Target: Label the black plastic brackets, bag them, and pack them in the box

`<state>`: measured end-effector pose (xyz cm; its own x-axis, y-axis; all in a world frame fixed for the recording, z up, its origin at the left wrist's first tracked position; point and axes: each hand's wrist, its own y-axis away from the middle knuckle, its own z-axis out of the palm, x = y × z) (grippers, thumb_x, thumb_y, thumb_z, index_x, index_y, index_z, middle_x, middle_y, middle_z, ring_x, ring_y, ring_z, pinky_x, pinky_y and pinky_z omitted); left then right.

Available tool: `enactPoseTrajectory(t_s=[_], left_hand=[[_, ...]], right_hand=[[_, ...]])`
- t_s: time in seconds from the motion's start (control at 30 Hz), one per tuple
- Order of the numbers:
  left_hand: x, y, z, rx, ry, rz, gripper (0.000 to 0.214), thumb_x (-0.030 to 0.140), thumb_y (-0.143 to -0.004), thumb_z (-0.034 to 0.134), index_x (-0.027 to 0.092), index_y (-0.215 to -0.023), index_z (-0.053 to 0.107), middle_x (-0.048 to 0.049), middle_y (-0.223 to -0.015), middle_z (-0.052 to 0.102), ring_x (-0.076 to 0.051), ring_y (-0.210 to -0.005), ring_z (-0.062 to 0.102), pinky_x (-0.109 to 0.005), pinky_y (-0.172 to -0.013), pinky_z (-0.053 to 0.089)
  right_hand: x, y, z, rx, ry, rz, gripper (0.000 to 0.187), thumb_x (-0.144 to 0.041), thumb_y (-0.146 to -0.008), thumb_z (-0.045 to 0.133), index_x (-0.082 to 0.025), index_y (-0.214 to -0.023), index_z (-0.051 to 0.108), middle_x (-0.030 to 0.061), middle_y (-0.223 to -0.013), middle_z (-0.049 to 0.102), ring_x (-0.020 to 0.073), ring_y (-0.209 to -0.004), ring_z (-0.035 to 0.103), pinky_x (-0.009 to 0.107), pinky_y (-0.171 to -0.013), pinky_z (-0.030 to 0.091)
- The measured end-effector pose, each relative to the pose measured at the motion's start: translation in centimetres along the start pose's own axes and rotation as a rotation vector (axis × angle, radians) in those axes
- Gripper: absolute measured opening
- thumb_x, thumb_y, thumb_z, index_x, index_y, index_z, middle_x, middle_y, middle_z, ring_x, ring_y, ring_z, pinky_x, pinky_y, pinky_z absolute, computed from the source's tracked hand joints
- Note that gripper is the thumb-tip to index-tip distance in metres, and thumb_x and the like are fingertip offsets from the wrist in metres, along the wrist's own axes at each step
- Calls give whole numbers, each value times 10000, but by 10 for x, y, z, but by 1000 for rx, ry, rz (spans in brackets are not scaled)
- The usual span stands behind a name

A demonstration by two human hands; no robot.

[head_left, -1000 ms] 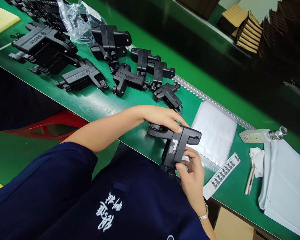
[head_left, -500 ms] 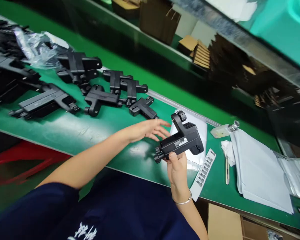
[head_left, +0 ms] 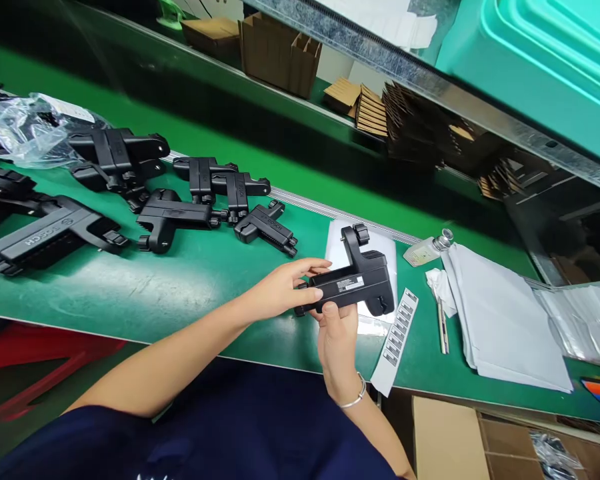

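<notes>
A black plastic clamp mount (head_left: 367, 277) with a small white label on its side is held between my hands above the bench. My right hand (head_left: 339, 340) supports it from below, thumb pressed along its lower edge. At its left end, by the black knobs, my left hand (head_left: 280, 290) pinches the body between thumb and fingers; some fingertips are hidden behind it. Under the mount lies a stack of white sheets in clear film (head_left: 336, 233). Just right of it rests a strip of printed labels (head_left: 396, 340).
Several similar clamp mounts (head_left: 180, 213) lie to the left, beside a clear plastic bag (head_left: 40, 130). At right are a small bottle (head_left: 427, 250), white tissue (head_left: 441, 290), a pen-like tool (head_left: 443, 327) and white bags or sheets (head_left: 505, 320). A metal-edged shelf (head_left: 405, 70) overhangs the back.
My left hand has moved in and closed on the left end of the clamp mount, beside the right hand. The whole view has shifted slightly.
</notes>
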<state>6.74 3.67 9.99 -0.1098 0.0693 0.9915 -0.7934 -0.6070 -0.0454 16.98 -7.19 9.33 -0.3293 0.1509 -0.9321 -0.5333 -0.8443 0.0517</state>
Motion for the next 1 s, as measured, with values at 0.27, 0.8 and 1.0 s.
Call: enactPoseTrajectory(t_s=[0.27,0.8,1.0], left_hand=[[2,-1,2,-1,19,-30,635,400,-758,722,156,-1319,554,-144,-1297,622,-300,-1210,572,-435,-1033,450],[6,2,3,-10,20,-43,614,398,-752,725,157,-1295,567,-140,-1282,628,-300,-1203,573,-429,-1030,450],[8,3,2,-17,22,-33,608,398,-750,715,147,-1283,566,-141,-1263,636,-291,-1188,584,-416,-1016,461]], right_hand=[[-3,4,-2,15,-8,28,498,-484,-739,776,-230,-1109,560,83,-1066,723,226,-977,687,385,-759,596],[-1,6,-6,3,19,27,526,-521,-730,777,-225,-1111,565,79,-1088,719,227,-1023,676,433,-883,569],[-3,6,-2,-5,43,23,569,-564,-700,781,-223,-1115,593,66,-1004,731,242,-996,680,480,-952,528]])
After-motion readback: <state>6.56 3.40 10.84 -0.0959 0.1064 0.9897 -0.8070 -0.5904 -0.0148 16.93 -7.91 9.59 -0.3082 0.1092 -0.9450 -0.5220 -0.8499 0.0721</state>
